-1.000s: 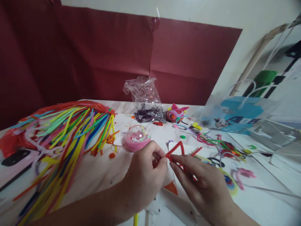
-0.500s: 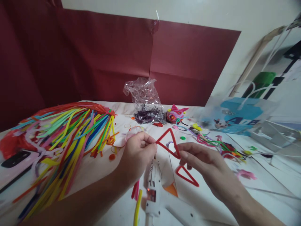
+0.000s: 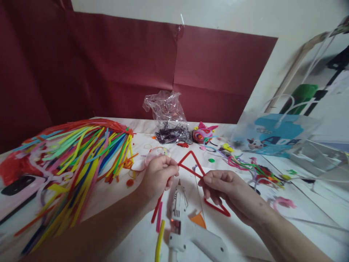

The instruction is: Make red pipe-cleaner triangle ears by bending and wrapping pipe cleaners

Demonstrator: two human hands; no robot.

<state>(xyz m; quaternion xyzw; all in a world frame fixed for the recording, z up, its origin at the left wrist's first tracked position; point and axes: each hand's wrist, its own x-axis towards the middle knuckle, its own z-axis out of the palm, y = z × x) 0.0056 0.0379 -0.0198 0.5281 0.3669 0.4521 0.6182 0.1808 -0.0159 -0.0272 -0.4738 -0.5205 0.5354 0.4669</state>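
Left hand (image 3: 160,174) pinches left corner of red triangle (image 3: 191,153) between thumb and fingertips; right hand (image 3: 226,185) pinches lower right corner. Triangle spans the gap, peak up, above glue gun (image 3: 178,214).

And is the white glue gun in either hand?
No, the glue gun lies on the table; left hand and right hand hold a red triangle.
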